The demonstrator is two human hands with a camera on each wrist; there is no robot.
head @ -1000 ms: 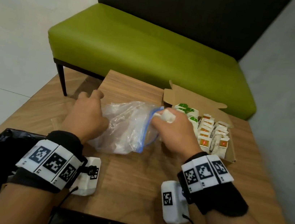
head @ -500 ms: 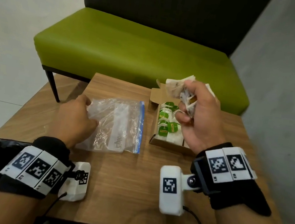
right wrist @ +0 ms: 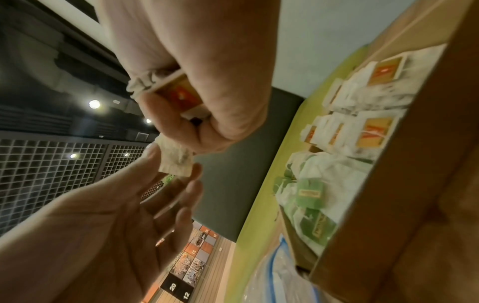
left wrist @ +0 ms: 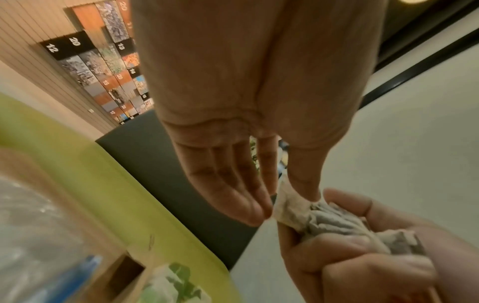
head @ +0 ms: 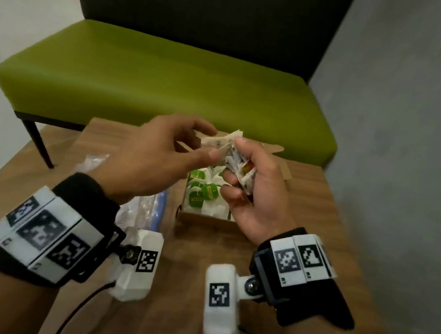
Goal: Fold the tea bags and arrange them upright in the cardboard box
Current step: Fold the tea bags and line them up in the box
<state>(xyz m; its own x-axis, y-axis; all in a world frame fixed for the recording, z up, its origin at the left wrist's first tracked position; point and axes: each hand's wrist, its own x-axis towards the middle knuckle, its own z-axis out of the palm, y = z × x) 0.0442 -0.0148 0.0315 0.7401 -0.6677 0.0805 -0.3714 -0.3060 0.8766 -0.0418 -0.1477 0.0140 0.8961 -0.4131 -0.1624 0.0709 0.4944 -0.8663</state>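
Above the cardboard box (head: pixel 205 223), a crumpled bunch of tea bags (head: pixel 238 161) gripped in the right hand (head: pixel 254 197), fingers curled round it, an orange-and-red tag (right wrist: pixel 181 95) showing between fingers and palm. Beside it the left hand (head: pixel 152 163), thumb and forefinger pinching the pale corner of one tea bag (left wrist: pixel 291 207) sticking out of the bunch, other fingers straight and loosely together.

Inside the box on the wooden bench (head: pixel 187 275): green-tagged bags (head: pixel 200 191) at the near left, orange-tagged bags (right wrist: pixel 373 131) in the farther part, standing close in rows. Printing on the tags too blurred to read.

Left of the box, flat on the bench and touching its side, a clear zip bag (head: pixel 142 209) with a blue seal strip.

On both wrists, black straps (head: pixel 313 301) with white blocks bearing black square-pattern markers, tiny characters under them not legible. Beyond the bench, a green padded seat (head: pixel 169 80) with a dark back. In the wrist views, a wall of photo tiles (left wrist: pixel 103 67) with white numbers: 12, 20, 13, 14, 15, 17.
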